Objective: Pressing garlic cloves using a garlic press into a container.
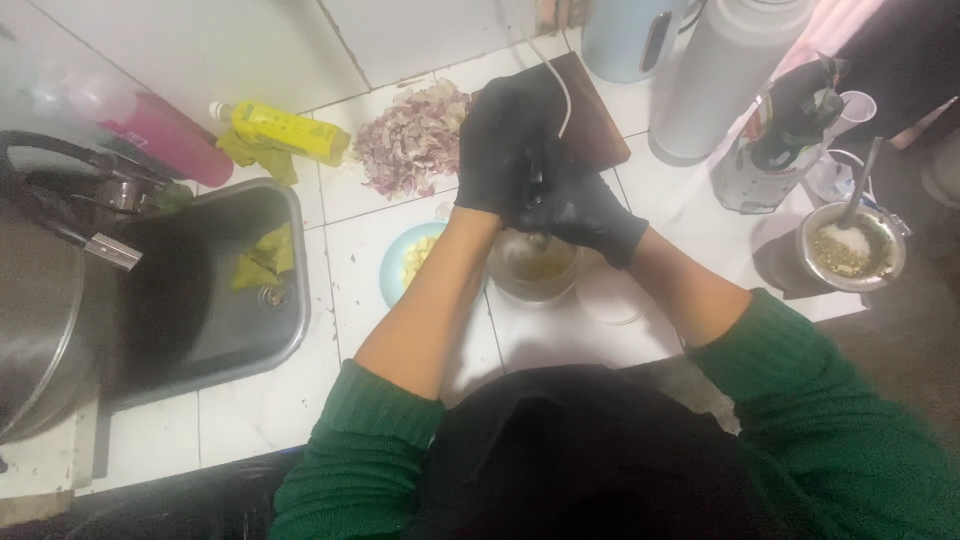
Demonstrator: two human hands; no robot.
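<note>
Both gloved hands closed together over a glass jar at the middle of the table.

Nearest me, a round pale lid (611, 296) lies flat on the table (560, 340), just right of the glass jar (532, 268). A blue plate (398, 268) with pale yellow pieces sits just left of the jar. My left hand (500, 150) and right hand (580, 212), both in black gloves, are curled and pressed against each other directly above the jar; what they grip is hidden between them, so I cannot tell the object. Towards the left edge, a steel sink (215, 300) holds yellowish scraps. Behind my hands lies a dark cutting board (600, 130), with a heap of purple peelings (412, 140) to its left. A metal bowl (852, 248) with a spoon stands at the right edge.
</note>
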